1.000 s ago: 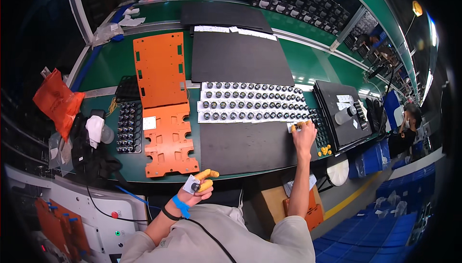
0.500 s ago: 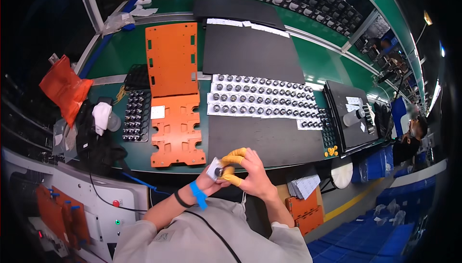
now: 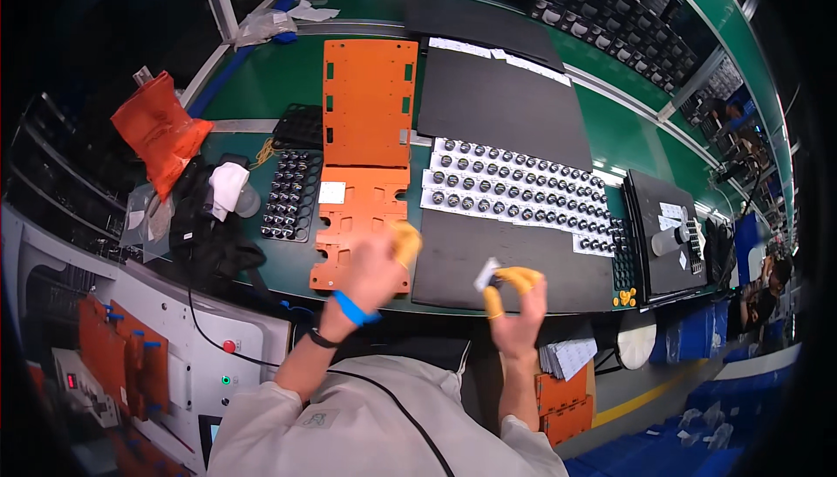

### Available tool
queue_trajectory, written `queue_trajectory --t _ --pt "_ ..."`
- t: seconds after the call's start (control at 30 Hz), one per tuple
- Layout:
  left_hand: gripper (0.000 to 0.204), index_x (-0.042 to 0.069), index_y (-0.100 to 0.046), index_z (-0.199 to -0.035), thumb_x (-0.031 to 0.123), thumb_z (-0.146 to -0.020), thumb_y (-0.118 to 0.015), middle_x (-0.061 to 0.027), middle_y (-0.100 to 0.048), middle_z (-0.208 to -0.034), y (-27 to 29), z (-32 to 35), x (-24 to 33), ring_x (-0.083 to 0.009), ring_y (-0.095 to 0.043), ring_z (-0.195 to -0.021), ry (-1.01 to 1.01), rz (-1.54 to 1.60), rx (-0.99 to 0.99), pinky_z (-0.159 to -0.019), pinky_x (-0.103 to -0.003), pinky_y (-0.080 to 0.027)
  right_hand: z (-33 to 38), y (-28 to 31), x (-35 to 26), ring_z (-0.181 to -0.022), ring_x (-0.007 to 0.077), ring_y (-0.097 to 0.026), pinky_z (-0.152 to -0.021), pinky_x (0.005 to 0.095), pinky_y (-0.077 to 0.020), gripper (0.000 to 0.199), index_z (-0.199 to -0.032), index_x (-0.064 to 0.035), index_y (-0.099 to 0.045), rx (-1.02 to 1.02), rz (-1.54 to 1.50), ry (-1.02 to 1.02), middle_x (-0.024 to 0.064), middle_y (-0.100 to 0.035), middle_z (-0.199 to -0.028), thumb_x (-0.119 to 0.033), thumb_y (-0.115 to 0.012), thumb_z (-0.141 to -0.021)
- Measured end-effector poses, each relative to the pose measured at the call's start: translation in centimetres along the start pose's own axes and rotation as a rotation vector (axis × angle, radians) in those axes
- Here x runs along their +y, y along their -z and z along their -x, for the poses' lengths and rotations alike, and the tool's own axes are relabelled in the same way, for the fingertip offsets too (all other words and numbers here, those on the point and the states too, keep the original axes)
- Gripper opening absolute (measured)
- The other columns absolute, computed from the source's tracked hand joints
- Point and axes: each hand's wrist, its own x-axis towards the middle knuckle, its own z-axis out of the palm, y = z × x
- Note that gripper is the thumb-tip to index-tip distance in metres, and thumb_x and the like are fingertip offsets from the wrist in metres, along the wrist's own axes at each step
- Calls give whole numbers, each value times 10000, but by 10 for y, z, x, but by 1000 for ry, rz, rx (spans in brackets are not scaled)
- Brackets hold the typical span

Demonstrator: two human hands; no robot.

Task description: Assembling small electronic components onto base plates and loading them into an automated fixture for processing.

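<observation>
My right hand [image 3: 520, 316], with yellow finger cots, pinches a small black round part on a white square piece [image 3: 488, 276] above the front of a black mat [image 3: 514, 255]. My left hand [image 3: 377, 261], smeared by motion, hovers over the lower half of an orange hinged fixture [image 3: 364, 111]; whether its fingers hold anything is hidden. A blue band circles that wrist. On the mat, rows of black round parts on white pieces [image 3: 514, 185] stand side by side. A white square [image 3: 332, 192] lies on the fixture.
A black tray of round parts [image 3: 286, 194] stands left of the fixture. Further left are an orange bag [image 3: 157, 128] and a white cloth [image 3: 228, 187]. Yellow finger cots [image 3: 624, 297] lie at the right in front of a dark tray [image 3: 624, 259]. Stacked black boards [image 3: 667, 233] sit beyond.
My hands have parted. The left has moved forward to the orange fixture, while the right has swung right with the black part. The whole view has shifted, so the bench appears further right.
</observation>
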Motion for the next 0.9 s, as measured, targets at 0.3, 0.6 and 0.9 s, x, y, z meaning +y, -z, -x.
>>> queue_trajectory --t 0.3,0.6,0.9 --pt "395 -33 -685 -868 354 -865 -762 -266 -701 -914 97 -72 -80 -459 -671 -896 196 -800 272 -757 -529 -537 -2 55 160 -1036 321 -578 -962 443 -409 294 -1101 -51 -683 111 509 -110 118 -638 -1066 -90 -750 -818" --pt "268 -5 -648 -932 252 -919 -723 -276 -686 -885 94 -69 -82 -473 -648 -889 137 -763 362 -727 -531 -501 -11 67 217 -1065 312 -558 -1022 445 -391 380 -1156 -45 -677 41 626 -112 122 -630 -1079 -80 -751 -784" --pt "128 11 -655 -918 43 -837 -749 -156 -628 -804 65 -43 -6 -329 -579 -630 -291 -396 472 -565 -389 -448 -13 52 221 -1065 323 -545 -974 448 -401 360 -1139 -44 -685 112 703 -185 134 -608 -1058 -112 -770 -796"
